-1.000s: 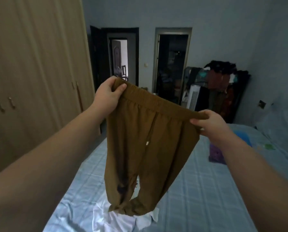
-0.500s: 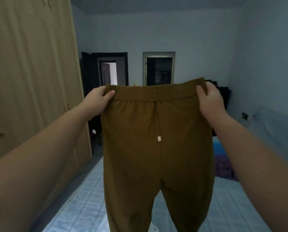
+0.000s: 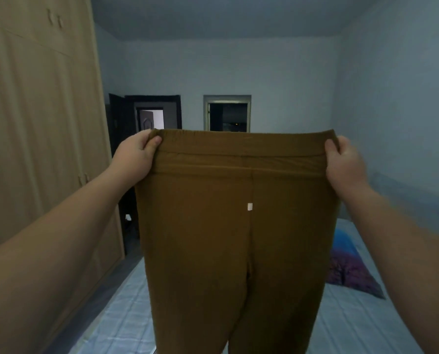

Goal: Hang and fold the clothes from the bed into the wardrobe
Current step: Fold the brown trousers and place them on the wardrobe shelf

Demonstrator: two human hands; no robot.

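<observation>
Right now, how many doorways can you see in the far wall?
2. A dark-framed doorway on the left beside the tall beige wardrobe, and a pale-framed doorway to its right. The brown trousers hide their lower parts and may hide more.

Brown trousers (image 3: 236,238): elastic waistband stretched flat and level, pinched at both ends, legs hanging straight down above bed (image 3: 353,325), small pale tag on centre seam. Bed: pale blue checked sheet, beside wardrobe (image 3: 34,149). Wardrobe: tall, light wood, doors closed, left of trousers.
</observation>
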